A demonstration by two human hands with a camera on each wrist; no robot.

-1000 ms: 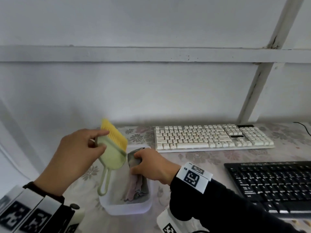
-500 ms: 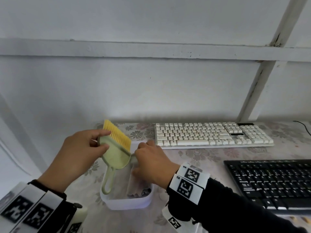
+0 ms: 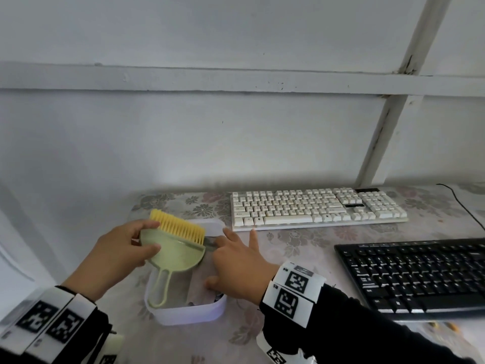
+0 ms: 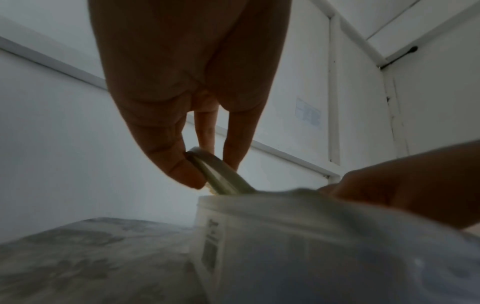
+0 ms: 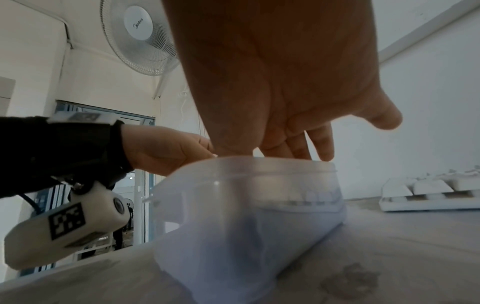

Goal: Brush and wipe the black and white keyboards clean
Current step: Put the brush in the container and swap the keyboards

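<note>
My left hand (image 3: 151,236) pinches the rim of a pale green dustpan (image 3: 178,256) between thumb and fingers. A yellow-bristled brush (image 3: 181,227) sits along the pan's far edge, and the pan hangs over a white plastic container (image 3: 189,315). The left wrist view shows my thumb (image 4: 182,170) on the dustpan's edge (image 4: 221,176). My right hand (image 3: 231,256) lies flat over the container, its straight fingers reaching the pan's right edge. A cloth (image 3: 198,282) lies inside, mostly hidden. The white keyboard (image 3: 315,208) is at the back and the black keyboard (image 3: 420,274) at the front right.
Everything stands on a floral tablecloth (image 3: 301,240) against a white wall. A black cable (image 3: 462,206) runs along the far right of the table. In the right wrist view the container (image 5: 246,205) fills the foreground, with a wall fan (image 5: 140,30) high behind it.
My right hand let go of the cloth in the container and rose, now flat with fingers by the dustpan. My left hand brought the dustpan lower over the container.
</note>
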